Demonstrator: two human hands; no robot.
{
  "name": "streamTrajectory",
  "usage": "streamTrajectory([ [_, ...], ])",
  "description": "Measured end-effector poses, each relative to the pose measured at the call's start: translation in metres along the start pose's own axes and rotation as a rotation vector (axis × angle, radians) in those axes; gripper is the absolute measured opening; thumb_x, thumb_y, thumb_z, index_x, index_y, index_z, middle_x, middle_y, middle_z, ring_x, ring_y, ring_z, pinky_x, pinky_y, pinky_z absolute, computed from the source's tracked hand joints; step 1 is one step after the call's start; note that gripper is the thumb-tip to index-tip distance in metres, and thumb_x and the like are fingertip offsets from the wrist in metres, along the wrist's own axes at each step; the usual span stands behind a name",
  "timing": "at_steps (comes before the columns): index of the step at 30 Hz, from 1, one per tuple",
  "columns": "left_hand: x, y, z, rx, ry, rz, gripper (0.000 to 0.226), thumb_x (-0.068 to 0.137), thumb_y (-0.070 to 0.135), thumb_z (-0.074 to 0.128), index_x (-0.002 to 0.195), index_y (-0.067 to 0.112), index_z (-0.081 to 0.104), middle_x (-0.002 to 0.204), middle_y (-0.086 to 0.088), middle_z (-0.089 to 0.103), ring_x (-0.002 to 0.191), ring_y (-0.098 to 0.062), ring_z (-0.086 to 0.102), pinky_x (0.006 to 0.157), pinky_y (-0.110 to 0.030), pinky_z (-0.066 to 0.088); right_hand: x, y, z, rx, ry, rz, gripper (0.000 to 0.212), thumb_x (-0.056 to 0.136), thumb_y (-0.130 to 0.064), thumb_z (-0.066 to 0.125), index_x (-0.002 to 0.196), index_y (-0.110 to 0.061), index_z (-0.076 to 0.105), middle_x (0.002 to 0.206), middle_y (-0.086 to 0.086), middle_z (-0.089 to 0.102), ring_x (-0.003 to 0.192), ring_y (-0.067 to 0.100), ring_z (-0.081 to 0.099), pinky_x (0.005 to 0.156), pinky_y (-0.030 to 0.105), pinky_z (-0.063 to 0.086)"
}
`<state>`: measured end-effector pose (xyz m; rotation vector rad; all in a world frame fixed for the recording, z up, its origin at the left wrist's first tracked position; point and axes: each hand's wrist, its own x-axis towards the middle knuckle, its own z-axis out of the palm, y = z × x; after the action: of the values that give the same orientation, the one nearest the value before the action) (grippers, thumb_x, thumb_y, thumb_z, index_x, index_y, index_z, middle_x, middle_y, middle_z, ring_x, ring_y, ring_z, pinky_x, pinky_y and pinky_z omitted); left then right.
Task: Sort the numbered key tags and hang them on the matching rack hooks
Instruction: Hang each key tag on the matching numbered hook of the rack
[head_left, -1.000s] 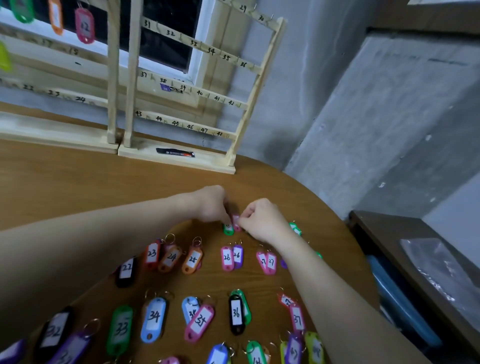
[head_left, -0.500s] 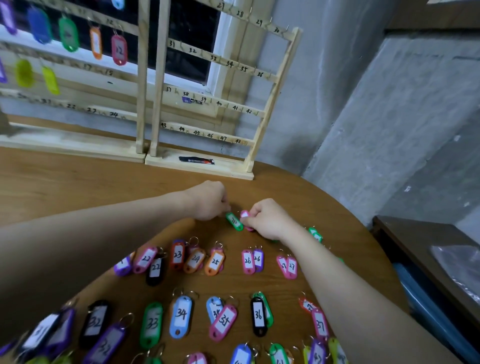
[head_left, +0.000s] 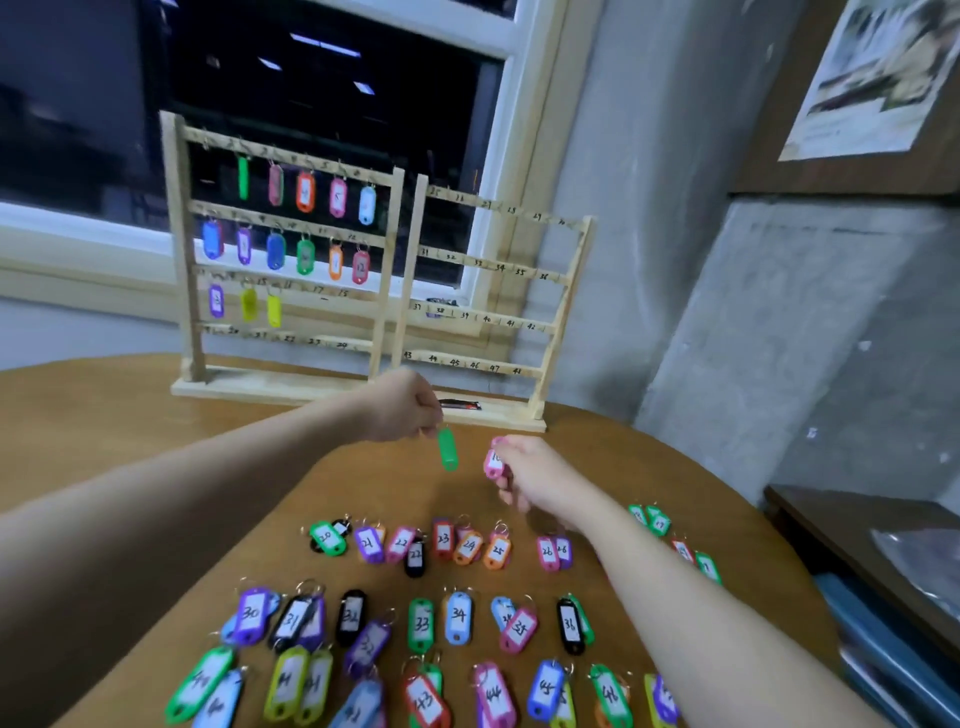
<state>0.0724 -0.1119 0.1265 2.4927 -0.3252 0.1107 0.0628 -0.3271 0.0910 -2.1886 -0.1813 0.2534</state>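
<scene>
My left hand (head_left: 402, 408) pinches a green key tag (head_left: 447, 450) by its top, and the tag hangs above the table. My right hand (head_left: 530, 475) grips a pink key tag (head_left: 493, 462) close beside it. Behind them stand two wooden racks: the left rack (head_left: 283, 270) carries several coloured tags on its upper three rails, and the right rack (head_left: 493, 301), numbered 25 to 48, has bare hooks. Rows of numbered tags lie on the table below my hands, among them an orange tag 25 (head_left: 497, 552) and a green tag 33 (head_left: 421, 623).
The round wooden table (head_left: 104, 441) ends at right near a grey wall. A small dark object (head_left: 460, 405) lies on the right rack's base. A low shelf (head_left: 862, 530) with blue items stands at lower right. A dark window is behind the racks.
Both hands have lifted off the table, each with a tag, and moved apart. The view has tilted up, showing more of the racks.
</scene>
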Motion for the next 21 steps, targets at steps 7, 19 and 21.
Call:
streamTrajectory([
  [7,-0.055,0.008,-0.053,0.073,0.025,0.0,0.026,0.099,0.018,0.058,0.08,0.008,0.074,0.074,0.002,0.074,0.049,0.003,0.057,0.044,-0.009,0.04,-0.035,-0.053,0.019,0.077,0.017,-0.141,0.033,0.11,-0.019,0.036,0.102,-0.004,0.065,0.075,0.004,0.074,0.058,0.016,0.064,0.047,0.022,0.04],
  [19,-0.056,-0.048,-0.143,0.107,0.136,-0.153,0.014,0.092,0.017,0.07,0.078,0.02,0.072,0.075,0.004,0.073,0.064,-0.009,0.063,0.058,-0.02,0.049,0.007,-0.154,0.041,0.089,-0.019,-0.211,0.028,0.105,-0.012,0.028,0.09,-0.012,0.052,0.054,-0.002,0.046,0.041,0.016,0.054,0.043,0.023,0.036],
  [21,-0.048,-0.056,-0.153,0.069,0.207,-0.181,0.013,0.092,0.016,0.071,0.079,0.02,0.073,0.072,0.008,0.072,0.062,-0.005,0.062,0.056,-0.016,0.045,0.022,-0.17,0.043,0.123,-0.055,-0.237,0.028,0.106,-0.014,0.027,0.091,-0.012,0.05,0.056,-0.001,0.042,0.041,0.017,0.049,0.043,0.023,0.034],
])
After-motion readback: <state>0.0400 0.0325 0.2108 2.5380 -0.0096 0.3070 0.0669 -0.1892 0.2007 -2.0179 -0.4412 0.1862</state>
